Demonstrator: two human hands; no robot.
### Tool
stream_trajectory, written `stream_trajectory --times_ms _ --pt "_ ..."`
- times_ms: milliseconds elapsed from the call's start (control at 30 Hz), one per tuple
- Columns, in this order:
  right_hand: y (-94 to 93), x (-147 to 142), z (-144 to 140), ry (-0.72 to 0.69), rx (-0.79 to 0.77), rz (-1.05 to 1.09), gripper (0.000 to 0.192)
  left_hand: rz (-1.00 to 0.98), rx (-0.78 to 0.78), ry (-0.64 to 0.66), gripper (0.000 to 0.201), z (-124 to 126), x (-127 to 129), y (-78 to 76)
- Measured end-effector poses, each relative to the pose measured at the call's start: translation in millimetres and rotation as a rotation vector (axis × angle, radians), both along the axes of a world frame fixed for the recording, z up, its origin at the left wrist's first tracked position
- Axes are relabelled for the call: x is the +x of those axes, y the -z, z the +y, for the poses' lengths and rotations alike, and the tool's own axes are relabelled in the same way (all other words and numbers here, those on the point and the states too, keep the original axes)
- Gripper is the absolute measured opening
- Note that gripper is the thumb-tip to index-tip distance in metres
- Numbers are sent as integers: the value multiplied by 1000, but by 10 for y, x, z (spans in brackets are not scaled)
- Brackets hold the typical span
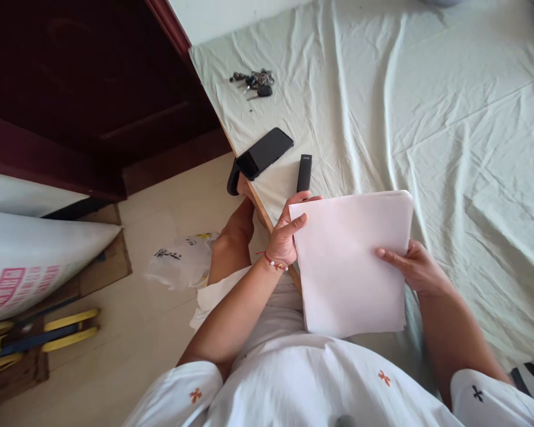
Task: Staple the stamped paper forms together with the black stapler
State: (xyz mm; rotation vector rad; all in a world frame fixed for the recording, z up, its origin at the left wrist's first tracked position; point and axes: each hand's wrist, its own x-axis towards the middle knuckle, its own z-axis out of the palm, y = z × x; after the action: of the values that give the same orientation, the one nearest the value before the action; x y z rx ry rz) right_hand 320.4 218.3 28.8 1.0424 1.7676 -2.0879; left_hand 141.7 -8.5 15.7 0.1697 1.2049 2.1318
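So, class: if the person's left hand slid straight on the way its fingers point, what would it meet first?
The left hand grips the paper stack at its upper left corner, fingers pointing up the bed. Just beyond the fingertips lies the small black stick-shaped device on the sheet; probably that first, though depth is unclear.

Behind the white paper stack (351, 261), the fingers of both grips are hidden; the distant metal key bunch (254, 82) is too small to tell apart.

On the sheet (427, 118), phone (263, 153) lies left of stick (304, 172) (keys (254, 82) behind both).
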Motion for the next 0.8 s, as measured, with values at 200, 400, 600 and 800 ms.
stream_trajectory --times_ms 200,400,600,800 --pt "5 -22 24 0 -31 -18 43 15 50 84 49 2 16 -2" --pt "-8 -73 1 12 72 7 43 43 -50 85 57 25 -15 -91" --pt "-36 -109 6 -21 221 35 44 108 -151 33 66 46 -11 -51" --pt "-22 -101 35 26 291 43 44 118 -174 31 60 31 -4 18"
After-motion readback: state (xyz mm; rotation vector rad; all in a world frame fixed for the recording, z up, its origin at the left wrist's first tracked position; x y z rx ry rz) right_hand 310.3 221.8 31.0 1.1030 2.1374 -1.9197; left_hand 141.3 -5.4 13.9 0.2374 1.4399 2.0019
